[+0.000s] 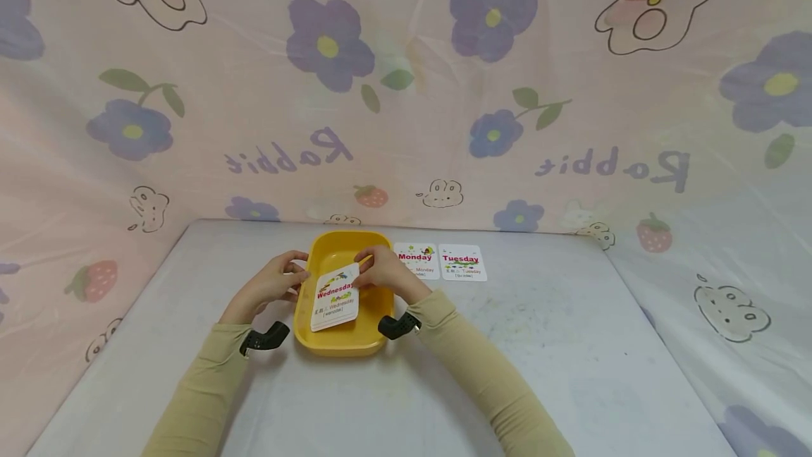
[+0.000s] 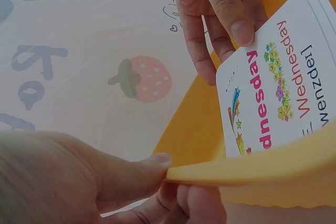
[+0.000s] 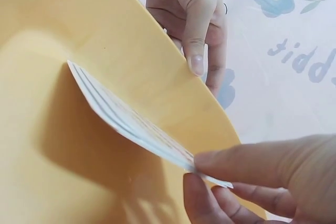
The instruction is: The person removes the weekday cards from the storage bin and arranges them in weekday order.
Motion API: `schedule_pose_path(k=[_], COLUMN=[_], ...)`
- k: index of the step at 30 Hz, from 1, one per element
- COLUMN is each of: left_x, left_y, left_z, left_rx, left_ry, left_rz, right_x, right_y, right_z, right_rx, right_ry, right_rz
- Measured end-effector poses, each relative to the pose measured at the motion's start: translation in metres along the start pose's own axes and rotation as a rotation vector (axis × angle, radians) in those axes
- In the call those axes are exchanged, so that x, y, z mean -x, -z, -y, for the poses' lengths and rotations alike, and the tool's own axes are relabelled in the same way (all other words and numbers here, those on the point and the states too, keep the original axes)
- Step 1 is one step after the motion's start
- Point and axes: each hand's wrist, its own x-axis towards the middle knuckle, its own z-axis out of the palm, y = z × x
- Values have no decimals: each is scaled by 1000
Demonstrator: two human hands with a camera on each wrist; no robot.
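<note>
A yellow tray (image 1: 342, 352) stands on the table, its left rim pinched between the thumb and fingers of my left hand (image 1: 276, 281). Inside it, a small stack of cards with a Wednesday card (image 1: 335, 302) on top is tilted up. My right hand (image 1: 383, 270) pinches the stack at its upper right edge, thumb on the printed face. In the right wrist view the edges of several cards (image 3: 126, 116) show, fanned slightly apart. The left wrist view shows the word Wednesday partly hidden by the tray's rim (image 2: 252, 174).
A Monday card (image 1: 415, 259), partly covered by the right hand, and a Tuesday card (image 1: 463, 263) lie side by side right of the tray. The white table (image 1: 558, 344) meets a patterned cloth (image 1: 406, 125) at the back and sides. Each wrist wears a black camera mount (image 1: 266, 337).
</note>
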Motion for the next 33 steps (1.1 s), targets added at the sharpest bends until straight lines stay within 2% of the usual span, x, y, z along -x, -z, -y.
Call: schedule_pose_path(k=[10,21,33], left_x=[1,0,1], left_y=[0,1,0], left_z=[0,-1,-2], left_rx=[-10,-5,2], left_ry=[-4,15,5], left_rz=[-3,-12,-6], right_x=[-1,1,2], right_y=[-4,-3,-4], right_z=[-1,0,0], right_rx=[5,58,35], right_ry=[0,34,39], right_rz=[-6,-4,4])
